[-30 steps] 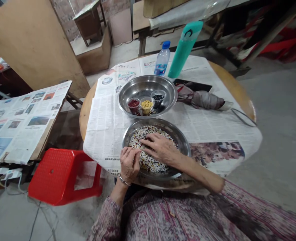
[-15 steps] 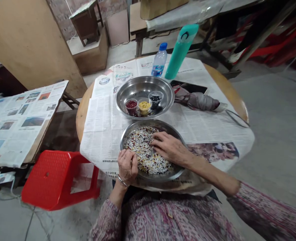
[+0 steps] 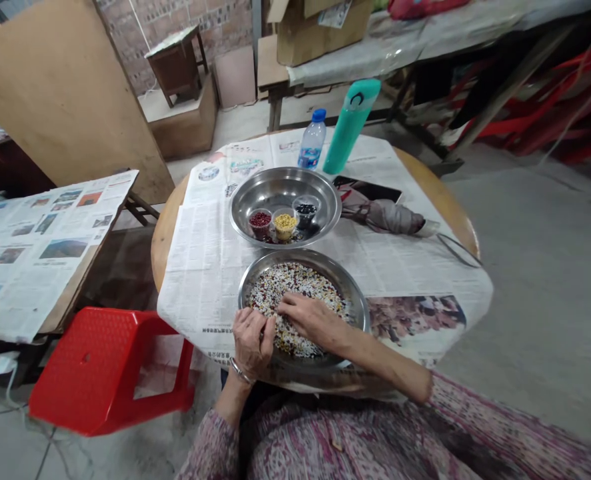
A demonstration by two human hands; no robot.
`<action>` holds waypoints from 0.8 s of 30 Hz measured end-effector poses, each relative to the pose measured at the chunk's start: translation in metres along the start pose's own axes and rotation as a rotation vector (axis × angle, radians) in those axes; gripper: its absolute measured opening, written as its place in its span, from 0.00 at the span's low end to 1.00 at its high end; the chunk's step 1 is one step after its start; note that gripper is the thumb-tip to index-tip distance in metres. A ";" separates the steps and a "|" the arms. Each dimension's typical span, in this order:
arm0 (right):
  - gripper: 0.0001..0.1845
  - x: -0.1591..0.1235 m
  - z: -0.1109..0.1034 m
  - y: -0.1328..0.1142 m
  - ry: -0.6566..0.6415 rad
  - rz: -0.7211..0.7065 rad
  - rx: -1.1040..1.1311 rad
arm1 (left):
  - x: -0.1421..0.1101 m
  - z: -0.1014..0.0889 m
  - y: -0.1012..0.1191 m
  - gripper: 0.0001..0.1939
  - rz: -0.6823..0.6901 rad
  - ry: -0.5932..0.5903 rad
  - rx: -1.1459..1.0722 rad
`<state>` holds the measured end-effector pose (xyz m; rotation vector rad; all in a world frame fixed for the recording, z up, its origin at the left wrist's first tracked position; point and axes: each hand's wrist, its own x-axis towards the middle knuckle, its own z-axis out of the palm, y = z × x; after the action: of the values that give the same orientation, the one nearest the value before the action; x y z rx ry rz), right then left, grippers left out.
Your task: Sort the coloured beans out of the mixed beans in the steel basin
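A near steel basin (image 3: 361, 297) holds a spread of mixed white, black, red and yellow grains and beans (image 3: 290, 277). My left hand (image 3: 252, 341), with a bracelet at its wrist, is curled at the basin's left front rim; whatever is inside its fingers is hidden. Over the mix, my right hand (image 3: 315, 321) has its fingers bent and drawn together beside the left thumb, and I cannot see what they pinch. Just beyond, a second steel basin (image 3: 270, 190) contains clear cups of red beans (image 3: 260, 221), yellow beans (image 3: 284, 224) and black beans (image 3: 306, 211).
Newspaper (image 3: 190, 267) covers the round table. Behind the basins stand a water bottle (image 3: 312, 141) and a teal flask (image 3: 351, 127). A phone (image 3: 368, 189) and a folded umbrella (image 3: 390, 217) lie to the right. At left is a red stool (image 3: 90, 367).
My right hand has moved left across the mix, from the basin's right side to beside my left hand. My left hand stays at the rim. The camera view has shifted slightly.
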<state>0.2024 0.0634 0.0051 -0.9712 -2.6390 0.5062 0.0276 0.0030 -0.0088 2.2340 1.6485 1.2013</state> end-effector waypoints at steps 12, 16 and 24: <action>0.15 -0.046 -0.015 0.007 -0.055 -0.033 0.097 | 0.003 -0.002 0.003 0.17 0.037 0.030 -0.030; 0.14 -0.036 -0.009 -0.008 -0.149 -0.108 0.057 | 0.003 -0.001 0.002 0.16 0.034 0.031 -0.024; 0.09 -0.011 -0.015 0.015 0.126 0.185 -0.114 | 0.002 -0.001 0.001 0.17 0.013 0.018 -0.022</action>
<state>0.2243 0.0700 0.0104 -1.2469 -2.5026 0.3252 0.0279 0.0038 -0.0069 2.2303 1.6220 1.2404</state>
